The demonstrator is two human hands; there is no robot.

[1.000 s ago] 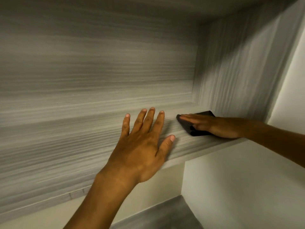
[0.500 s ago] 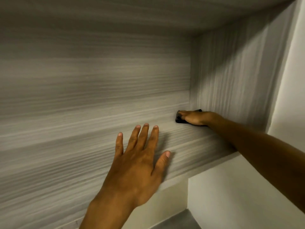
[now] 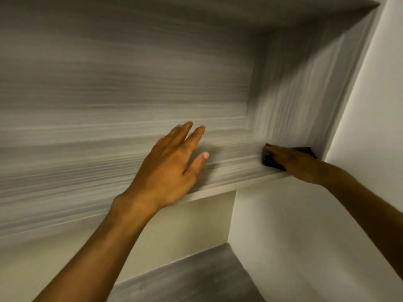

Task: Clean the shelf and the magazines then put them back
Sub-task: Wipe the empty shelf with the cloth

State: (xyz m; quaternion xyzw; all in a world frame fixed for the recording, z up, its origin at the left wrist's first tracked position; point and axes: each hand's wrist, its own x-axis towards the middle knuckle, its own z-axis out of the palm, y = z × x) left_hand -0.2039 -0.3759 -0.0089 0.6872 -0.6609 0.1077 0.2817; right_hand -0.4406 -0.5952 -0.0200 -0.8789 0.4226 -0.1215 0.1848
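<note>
Both your hands are on the shelf (image 3: 109, 171), a board of pale grey wood grain that runs from the left edge to the right-hand corner. Your left hand (image 3: 172, 164) lies flat on the board near its front lip, fingers straight and spread, holding nothing. Your right hand (image 3: 294, 162) presses a dark cloth (image 3: 267, 159) flat against the board, fingers extended over it, right beside the side panel (image 3: 305, 94) at the front corner. Behind the shelf you have a back panel (image 3: 130, 73) of the same streaked grey, and overhead a top panel (image 3: 218, 14) in shadow. The whole picture is blurred. Below the shelf you see a cream wall (image 3: 185, 232), a white wall (image 3: 294, 236) meeting it on the right, and a grey surface (image 3: 196, 277) below them. No magazines are in view.
</note>
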